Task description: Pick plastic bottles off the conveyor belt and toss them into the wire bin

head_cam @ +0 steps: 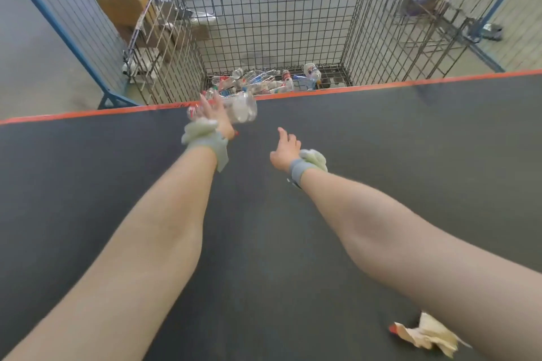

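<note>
Nearest the person, a crumpled paper scrap (425,334) lay on the conveyor belt (381,141) just beside the right forearm. It was no bottle, and a hurried sweep could have sent it into the wrong bin.

Farther out, the main risk sat at the belt's orange edge (381,86). The clear plastic bottle (242,110) was level with that edge, right beside the left hand (215,114), and not yet over the wire bin (278,9). Thrown weakly, it could have dropped back onto the belt or clipped the edge. Thrown askew, it could have struck the mesh side and bounced to the floor (44,67). The crushed, light shell would probably have tumbled rather than flown true. The pile of bottles (264,83) lay low in the bin, so room was no worry.

Both bare arms were stretched forward, with pale gloves bunched at the wrists. The right hand (286,149) hovered above the belt, short of the left. Its grip was loosely curled on nothing, the forefinger pointing ahead. The left hand reached to the orange edge, its grip spread and its fingers straightened toward the bin. Motion blur hid whether the bottle touched its palm.
</note>
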